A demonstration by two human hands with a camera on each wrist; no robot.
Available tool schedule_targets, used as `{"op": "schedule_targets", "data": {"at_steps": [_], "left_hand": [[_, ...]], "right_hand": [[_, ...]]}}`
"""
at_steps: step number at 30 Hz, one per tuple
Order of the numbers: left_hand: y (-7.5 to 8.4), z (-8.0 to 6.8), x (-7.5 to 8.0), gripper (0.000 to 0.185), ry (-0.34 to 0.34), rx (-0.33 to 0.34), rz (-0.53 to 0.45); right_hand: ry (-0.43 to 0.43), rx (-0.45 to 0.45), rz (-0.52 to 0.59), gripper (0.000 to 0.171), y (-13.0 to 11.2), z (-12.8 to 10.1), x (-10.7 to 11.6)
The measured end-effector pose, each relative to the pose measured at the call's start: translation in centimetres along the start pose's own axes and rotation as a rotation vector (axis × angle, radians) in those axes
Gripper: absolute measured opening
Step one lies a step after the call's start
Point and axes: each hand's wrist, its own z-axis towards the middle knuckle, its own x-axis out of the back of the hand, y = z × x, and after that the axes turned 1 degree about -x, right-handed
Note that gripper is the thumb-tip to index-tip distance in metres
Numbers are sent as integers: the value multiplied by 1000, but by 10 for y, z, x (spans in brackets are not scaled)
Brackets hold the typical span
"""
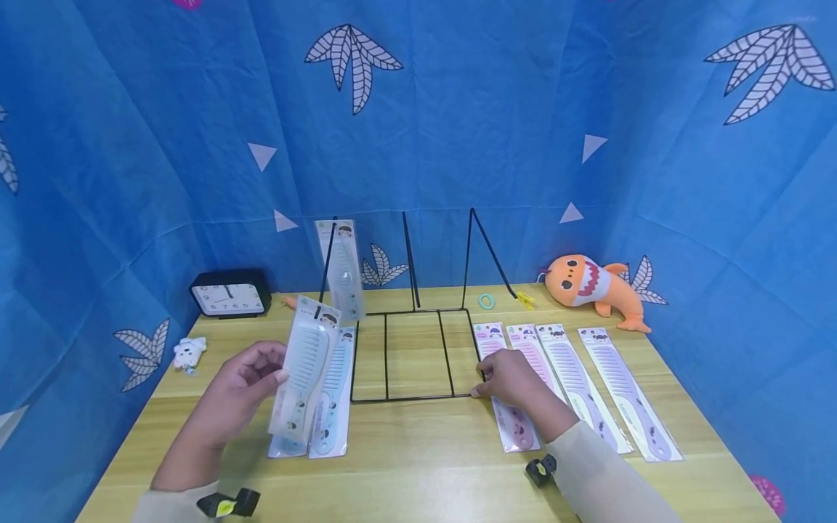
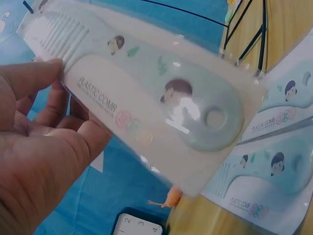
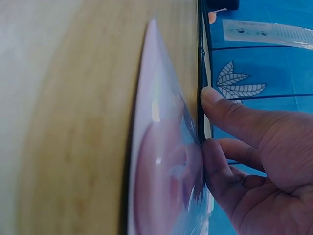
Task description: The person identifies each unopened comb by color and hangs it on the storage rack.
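Note:
My left hand point(image 1: 238, 392) holds a packaged pale green comb point(image 1: 304, 370) by its side edge, thumb in front. Its upper end meets the tip of the rack's left hook; whether the hook passes through the hole I cannot tell. My right hand point(image 1: 513, 378) pinches the front right corner of the black wire rack point(image 1: 418, 397), as the wire point(image 3: 200, 63) between thumb and fingers shows in the right wrist view. Further back on the left hook hangs another packaged comb point(image 1: 343, 272). Packaged blue combs point(image 1: 335, 407) lie beneath the held one.
Several packaged pink and purple combs point(image 1: 578, 385) lie in a row at the right. Behind them are an orange plush shark point(image 1: 591, 283), a yellow clip point(image 1: 525, 299) and a teal ring point(image 1: 486, 301). A black clock point(image 1: 229, 294) and small white toy point(image 1: 189, 351) stand left.

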Motion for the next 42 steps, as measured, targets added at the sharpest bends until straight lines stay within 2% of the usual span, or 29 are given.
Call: {"op": "schedule_targets", "data": {"at_steps": [5,9,12,16,20,30,42], "left_hand": [[7,8,-4,27,76,113,90],[12,20,-8,33,135,227,108],[12,33,-12,36,173,280,101],[7,54,-17,34,204,337,81],[0,74,-20,30,218,388,50],[-7,114,-23,29,257,421,-46],[-19,145,-29,23,326,465,-206]], "right_hand": [[-3,-12,8,37,-1,1,2],[-8,-16,6,38,-1,0,2],[-5,-18,6,38,-1,-1,1],[9,12,0,27,-1,-2,-1],[13,20,7,32,-1,-3,-2],[14,26,6,40,-3,-2,0],[8,15,2,27,-3,-3,2]]}}
